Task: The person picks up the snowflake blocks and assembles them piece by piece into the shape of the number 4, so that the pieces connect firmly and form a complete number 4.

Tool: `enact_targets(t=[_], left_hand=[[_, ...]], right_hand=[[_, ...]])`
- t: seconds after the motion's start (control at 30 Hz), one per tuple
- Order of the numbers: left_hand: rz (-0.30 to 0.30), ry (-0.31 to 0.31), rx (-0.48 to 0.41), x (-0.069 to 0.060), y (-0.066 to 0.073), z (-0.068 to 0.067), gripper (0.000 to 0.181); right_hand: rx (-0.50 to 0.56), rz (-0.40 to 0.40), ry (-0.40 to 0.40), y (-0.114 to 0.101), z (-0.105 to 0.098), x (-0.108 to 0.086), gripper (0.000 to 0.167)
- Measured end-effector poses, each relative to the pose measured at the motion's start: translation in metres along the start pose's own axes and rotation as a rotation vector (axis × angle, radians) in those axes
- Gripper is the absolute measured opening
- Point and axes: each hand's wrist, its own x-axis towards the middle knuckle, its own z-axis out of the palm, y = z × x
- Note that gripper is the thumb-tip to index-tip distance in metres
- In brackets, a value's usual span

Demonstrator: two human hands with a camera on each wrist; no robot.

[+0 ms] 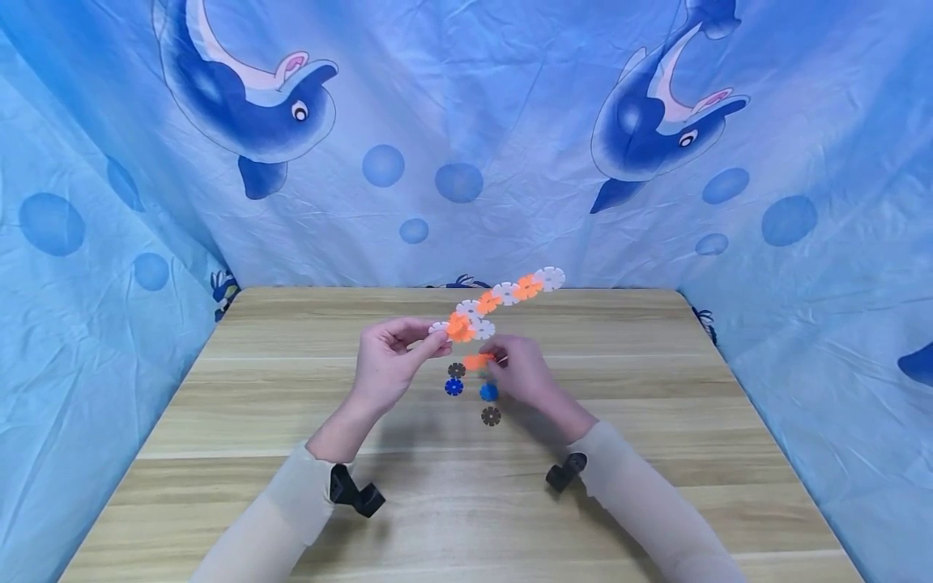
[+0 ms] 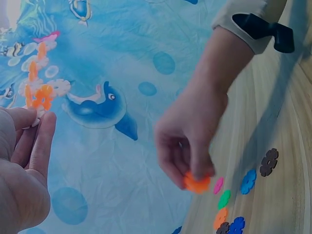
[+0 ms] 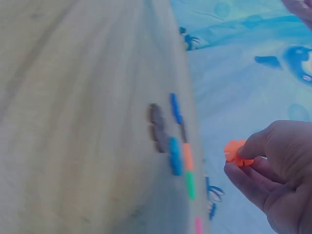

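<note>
My left hand (image 1: 389,356) pinches a white disc at the near end of a chain of notched plastic discs (image 1: 487,303). White and orange discs alternate along the chain, which slants up and to the right above the table. Lower and to the right, my right hand (image 1: 523,368) pinches a loose orange notched disc (image 3: 234,149) between thumb and fingers, apart from the chain. In the left wrist view, this orange disc (image 2: 197,182) hangs under the right hand's fingertips, and the chain (image 2: 41,96) stands above the left fingers.
Loose discs lie on the wooden table (image 1: 240,405) beneath the hands: dark blue (image 1: 454,387), dark brown (image 1: 492,416), light blue (image 2: 248,182), green (image 2: 224,200), pink (image 2: 219,185) and orange (image 2: 221,218). A blue dolphin-print cloth (image 1: 466,105) surrounds the table's back and sides.
</note>
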Motion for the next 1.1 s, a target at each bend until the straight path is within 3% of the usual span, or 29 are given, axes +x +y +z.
enact_targets(t=[0.33,0.53,0.7,1.1], left_hand=[[-0.008,0.024,-0.005,0.000,0.002,0.001,0.021],[0.000,0.021,-0.006,0.000,0.003,0.002,0.021],[0.001,0.019,0.006,-0.001,0.004,0.002,0.022],[0.009,-0.005,-0.005,-0.002,0.002,0.005,0.021]], right_hand=[[0.097,-0.165,0.215,-0.027,-0.052,-0.017,0.013],[0.237,-0.391,0.375,-0.047,-0.075,-0.033,0.020],[0.254,-0.528,0.482,-0.056,-0.084,-0.038,0.018],[0.200,-0.675,0.511,-0.062,-0.089,-0.042,0.021]])
